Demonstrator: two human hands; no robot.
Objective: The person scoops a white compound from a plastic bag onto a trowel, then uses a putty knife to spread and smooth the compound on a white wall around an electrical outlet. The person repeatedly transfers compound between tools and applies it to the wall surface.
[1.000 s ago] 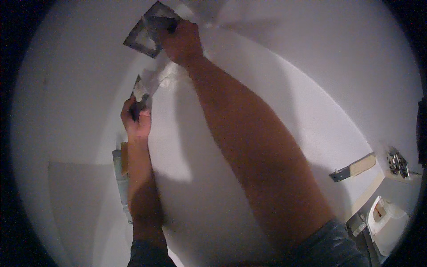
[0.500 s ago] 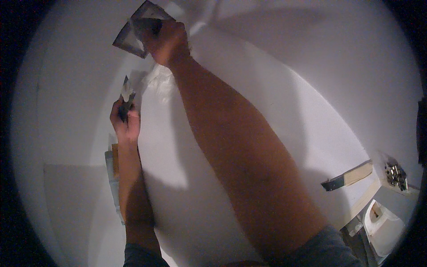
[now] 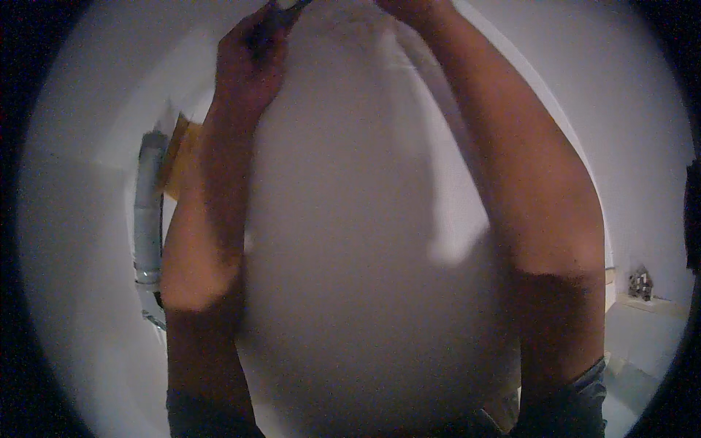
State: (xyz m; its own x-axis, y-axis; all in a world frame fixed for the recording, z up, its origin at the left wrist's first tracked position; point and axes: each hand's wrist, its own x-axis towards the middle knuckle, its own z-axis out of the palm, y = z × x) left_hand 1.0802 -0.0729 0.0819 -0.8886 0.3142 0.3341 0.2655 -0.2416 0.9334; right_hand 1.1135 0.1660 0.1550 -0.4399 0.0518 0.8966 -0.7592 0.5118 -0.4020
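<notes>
Clasping a dark tool (image 3: 266,33) slanting up-right, the left hand (image 3: 244,64) lies nearer it; what the cropped right hand (image 3: 415,9) grips, I cannot tell.

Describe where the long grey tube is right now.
In the head view, the long grey tube is at the left, beside the orange-brown piece and left of the left forearm.

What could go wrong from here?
1. The right hand is mostly cut off by the top edge, so a slip there could go unseen.
2. The dark tool in the left hand also runs up to that edge; its far end might catch something out of view.
3. The left forearm overlaps the brown piece in view, near the grey tube; if they are close, it may bump them.
</notes>
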